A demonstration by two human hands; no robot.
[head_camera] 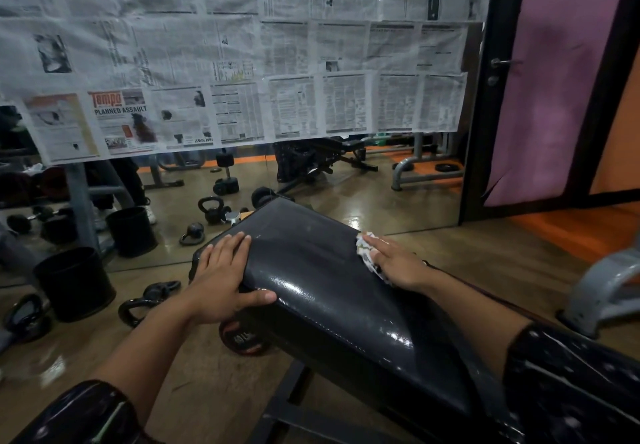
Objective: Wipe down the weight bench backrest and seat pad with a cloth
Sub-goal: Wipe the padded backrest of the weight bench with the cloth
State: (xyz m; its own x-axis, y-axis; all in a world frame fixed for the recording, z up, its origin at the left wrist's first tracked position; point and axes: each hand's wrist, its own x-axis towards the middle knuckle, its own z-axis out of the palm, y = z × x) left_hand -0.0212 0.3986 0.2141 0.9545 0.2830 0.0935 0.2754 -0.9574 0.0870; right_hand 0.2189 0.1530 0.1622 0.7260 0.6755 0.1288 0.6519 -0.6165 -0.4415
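Observation:
The black, glossy bench pad runs from the lower right up toward the mirror. My left hand lies flat over its left edge, fingers spread on top and thumb pressed on the near face. My right hand rests on the pad's right edge and presses a white patterned cloth against it; the cloth shows under and ahead of the fingers. Wet streaks shine on the near part of the pad.
A wall mirror with newspaper taped over it stands just beyond the bench. Kettlebells, a black bucket and a weight plate lie on the floor at left. A grey machine foot sits at right.

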